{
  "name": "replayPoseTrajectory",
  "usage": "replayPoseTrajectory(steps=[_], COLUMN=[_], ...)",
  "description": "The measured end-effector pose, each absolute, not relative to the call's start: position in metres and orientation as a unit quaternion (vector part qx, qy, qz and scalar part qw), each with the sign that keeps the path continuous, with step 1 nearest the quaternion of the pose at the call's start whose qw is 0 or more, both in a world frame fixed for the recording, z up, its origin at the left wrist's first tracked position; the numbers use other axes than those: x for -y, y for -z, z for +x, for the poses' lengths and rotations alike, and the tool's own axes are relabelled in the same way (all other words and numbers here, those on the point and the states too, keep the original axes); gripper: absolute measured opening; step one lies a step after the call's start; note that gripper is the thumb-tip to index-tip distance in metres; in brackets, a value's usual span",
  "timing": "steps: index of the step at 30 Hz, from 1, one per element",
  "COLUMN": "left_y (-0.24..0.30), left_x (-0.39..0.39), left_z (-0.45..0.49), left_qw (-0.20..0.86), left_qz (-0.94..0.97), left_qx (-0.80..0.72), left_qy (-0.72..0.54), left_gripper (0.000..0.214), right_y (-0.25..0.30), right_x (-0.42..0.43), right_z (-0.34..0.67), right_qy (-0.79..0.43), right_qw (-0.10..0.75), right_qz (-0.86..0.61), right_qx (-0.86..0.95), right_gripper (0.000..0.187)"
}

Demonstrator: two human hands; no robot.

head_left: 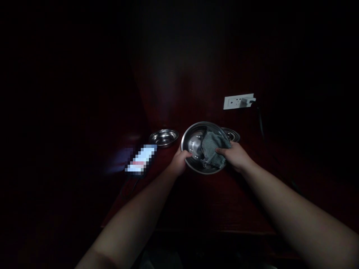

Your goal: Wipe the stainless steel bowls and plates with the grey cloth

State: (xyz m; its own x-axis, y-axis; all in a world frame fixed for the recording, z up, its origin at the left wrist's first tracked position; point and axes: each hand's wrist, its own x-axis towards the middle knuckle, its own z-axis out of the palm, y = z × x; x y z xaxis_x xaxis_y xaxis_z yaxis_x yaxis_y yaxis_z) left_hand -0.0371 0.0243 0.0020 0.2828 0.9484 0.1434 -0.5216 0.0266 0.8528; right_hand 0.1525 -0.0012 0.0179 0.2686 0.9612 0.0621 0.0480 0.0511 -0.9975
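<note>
A shiny metal bowl (195, 144) is held up in front of me, tilted so its inside faces me. My left hand (180, 161) grips its left rim, thumb over the edge and fingers hidden behind. At the right side, my right hand (236, 156) is closed on a grey-green cloth (214, 147) that lies against the bowl's inner wall and over its rim. The right thumb presses on the cloth; the other fingers are out of sight behind the bowl.
On the dark red table (218, 201), a shallow metal bowl (164, 138) stands behind left and another metal dish (232, 135) behind right, partly covered. A lit phone (141, 160) with a cable lies at left. A wall socket (239, 101) holds a plug. Surroundings are very dark.
</note>
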Motion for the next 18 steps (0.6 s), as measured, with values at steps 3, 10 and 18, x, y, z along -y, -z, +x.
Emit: replayPoseTrajectory(steps=[3, 10, 18], left_y=[-0.0071, -0.006, -0.0003], left_x=[-0.0215, -0.0234, -0.0251], left_z=[-0.0384, -0.0407, -0.0389], left_qw=[0.688, 0.7, 0.699], left_qz=[0.426, 0.428, 0.427], left_qx=[-0.258, -0.272, -0.277], left_qy=[-0.528, -0.502, -0.502], left_gripper=[0.041, 0.044, 0.042], right_y=[-0.0183, -0.0161, -0.0175], right_x=[0.001, -0.0012, -0.0002], right_z=[0.154, 0.1584, 0.1584], right_qy=[-0.396, -0.363, -0.324], right_qw=[0.55, 0.519, 0.509], right_qz=[-0.575, -0.599, -0.608], right_qx=[0.458, 0.49, 0.516], right_gripper=[0.022, 0.019, 0.019])
